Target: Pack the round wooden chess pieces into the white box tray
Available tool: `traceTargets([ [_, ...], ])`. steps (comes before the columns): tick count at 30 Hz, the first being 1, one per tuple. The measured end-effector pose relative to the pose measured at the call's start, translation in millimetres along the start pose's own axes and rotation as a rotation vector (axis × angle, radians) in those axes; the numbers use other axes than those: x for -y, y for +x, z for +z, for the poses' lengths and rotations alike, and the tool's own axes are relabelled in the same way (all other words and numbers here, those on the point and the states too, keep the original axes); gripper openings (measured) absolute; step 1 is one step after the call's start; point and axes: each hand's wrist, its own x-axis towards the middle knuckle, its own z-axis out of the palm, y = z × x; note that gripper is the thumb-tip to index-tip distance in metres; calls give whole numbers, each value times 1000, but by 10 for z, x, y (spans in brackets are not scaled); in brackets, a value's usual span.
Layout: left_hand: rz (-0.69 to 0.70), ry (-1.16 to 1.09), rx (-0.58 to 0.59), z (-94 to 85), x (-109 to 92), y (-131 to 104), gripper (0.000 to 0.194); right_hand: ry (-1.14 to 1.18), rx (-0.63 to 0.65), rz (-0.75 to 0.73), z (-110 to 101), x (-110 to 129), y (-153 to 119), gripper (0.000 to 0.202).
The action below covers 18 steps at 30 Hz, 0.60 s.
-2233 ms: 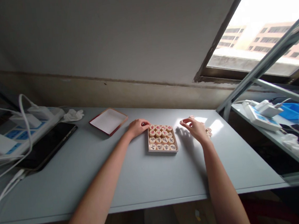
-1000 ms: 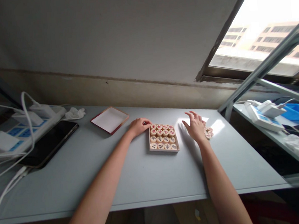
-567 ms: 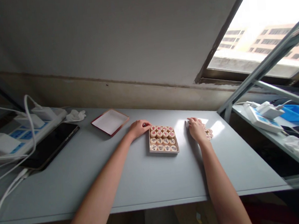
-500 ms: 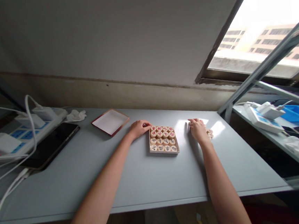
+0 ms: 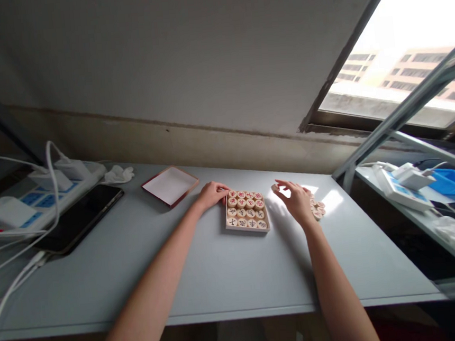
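Four rows of round wooden pieces fill a shallow box, the characters on the two far rows red and those on the two near rows black. The box lies flat on the gray table, about midway between its left and right edges and nearer the far edge than the near one. The left hand touches the box at its far left corner, fingers held close together; whether they grip the wall cannot be told. To the right of the box, apart from it, the right hand holds a single piece between thumb and fingertips, above the table. Loose pieces lie just beyond that hand, toward the table's right edge, partly hidden by it.

Left of the left hand, near the far edge, a lid with red sides rests with its white inside up. Farther left, a crumpled white tissue lies near the far edge, beside a power strip carrying white plugs. A dark phone lies alongside the strip, with a white cable reaching its near end. Past the table's far right corner stands a metal frame, below a window.
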Motion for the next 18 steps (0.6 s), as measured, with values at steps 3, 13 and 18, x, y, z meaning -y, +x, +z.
traceTargets([
  [3, -10, -35, -19, 5, 27, 20, 28, 151, -38, -168, 49, 368, -49, 30],
  [13, 17, -130, -64, 56, 105, 55, 25, 233, 214, -390, 255, 786, -221, 26],
  [18, 13, -106, -84, 62, 108, 55, 25, 310, 256, -416, 296, 779, -229, 27],
])
